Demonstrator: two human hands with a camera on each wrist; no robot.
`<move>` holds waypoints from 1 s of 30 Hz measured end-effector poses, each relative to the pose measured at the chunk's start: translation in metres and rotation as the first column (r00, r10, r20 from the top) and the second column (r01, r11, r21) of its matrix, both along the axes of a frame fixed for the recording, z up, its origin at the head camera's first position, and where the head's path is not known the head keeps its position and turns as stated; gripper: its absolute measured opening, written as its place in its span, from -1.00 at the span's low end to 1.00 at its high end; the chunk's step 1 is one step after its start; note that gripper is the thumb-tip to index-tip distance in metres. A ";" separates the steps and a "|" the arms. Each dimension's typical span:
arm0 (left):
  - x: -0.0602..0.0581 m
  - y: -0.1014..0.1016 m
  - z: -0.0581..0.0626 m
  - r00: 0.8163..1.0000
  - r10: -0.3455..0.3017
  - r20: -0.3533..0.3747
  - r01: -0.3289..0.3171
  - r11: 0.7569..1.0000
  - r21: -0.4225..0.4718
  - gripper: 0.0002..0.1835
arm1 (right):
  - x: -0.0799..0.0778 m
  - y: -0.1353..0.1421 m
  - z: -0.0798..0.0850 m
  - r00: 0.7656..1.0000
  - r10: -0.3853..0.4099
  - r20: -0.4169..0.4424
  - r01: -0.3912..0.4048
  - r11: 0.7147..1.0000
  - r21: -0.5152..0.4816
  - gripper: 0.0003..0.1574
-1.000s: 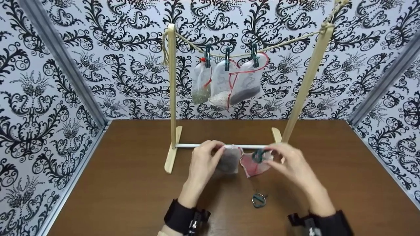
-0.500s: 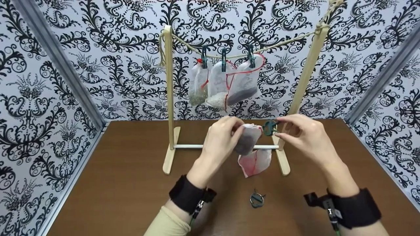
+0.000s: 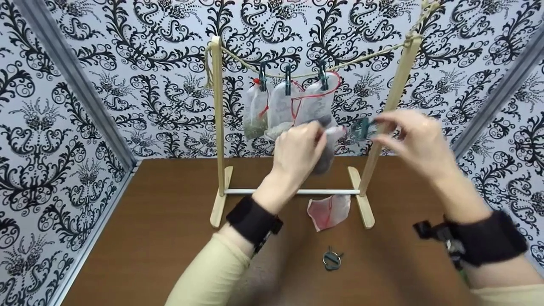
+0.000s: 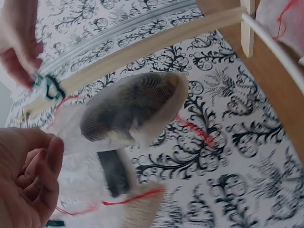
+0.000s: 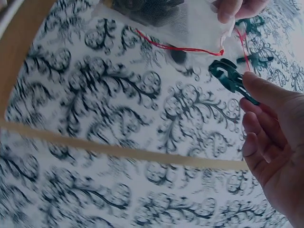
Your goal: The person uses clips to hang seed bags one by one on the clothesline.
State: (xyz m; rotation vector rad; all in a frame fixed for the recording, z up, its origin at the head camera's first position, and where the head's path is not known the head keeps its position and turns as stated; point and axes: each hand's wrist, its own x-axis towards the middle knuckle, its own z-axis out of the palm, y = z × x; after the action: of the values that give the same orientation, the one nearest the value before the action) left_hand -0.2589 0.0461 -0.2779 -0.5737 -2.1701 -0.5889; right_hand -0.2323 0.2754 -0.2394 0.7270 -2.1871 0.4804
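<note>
My left hand (image 3: pixel 299 148) pinches the top of a white mesh drawstring bag (image 4: pixel 133 104) with dark contents in its lower end. The bag hangs in front of the rope, below the clipped bags. To its right, my right hand (image 3: pixel 420 142) pinches a dark green clothespin (image 5: pixel 232 78) by its handles, apart from the bag. Three similar clothespins clip a bag with greenish contents (image 3: pixel 256 117), a bag with pale contents (image 3: pixel 280 104) and a bag with dark contents (image 3: pixel 314 108) to the sagging rope (image 3: pixel 365 57).
A wooden frame holds the rope between its left post (image 3: pixel 219 119) and right post (image 3: pixel 395 93). A white bar (image 3: pixel 293 192) joins its feet. On the brown table (image 3: pixel 170 246) lie a bag with pinkish-red contents (image 3: pixel 329 211) and another clothespin (image 3: pixel 332 260).
The left hand has lifted the dark-filled bag from the table toward the rope. My right hand has risen with the clothespin and moved right. The pinkish bag and loose clothespin stay on the table.
</note>
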 end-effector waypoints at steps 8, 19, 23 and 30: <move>-0.002 0.024 0.059 0.994 0.102 -0.041 -0.106 0.986 -0.131 -0.75 | -0.004 -0.002 0.070 0.986 -0.161 0.048 0.164 0.985 -0.058 -0.78; -0.031 0.042 0.089 0.887 0.315 -0.337 -0.399 0.891 -0.218 -0.72 | -0.018 -0.016 0.119 0.980 -0.196 0.033 0.194 0.980 0.036 -0.89; -0.042 0.043 0.090 0.884 0.329 -0.331 -0.408 0.889 -0.205 -0.72 | -0.024 -0.018 0.127 0.974 -0.206 0.092 0.200 0.977 0.074 -0.90; -0.050 0.043 0.094 0.901 0.314 -0.299 -0.372 0.914 -0.162 -0.81 | -0.032 -0.022 0.135 0.971 -0.221 0.087 0.202 0.962 0.185 -0.88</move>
State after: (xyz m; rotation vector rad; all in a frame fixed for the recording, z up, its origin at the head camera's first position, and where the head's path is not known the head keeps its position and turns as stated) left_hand -0.3087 0.0889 -0.1838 -0.3416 -2.0206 -0.0751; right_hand -0.2641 0.2532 -0.1044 0.5593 -2.3975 0.2236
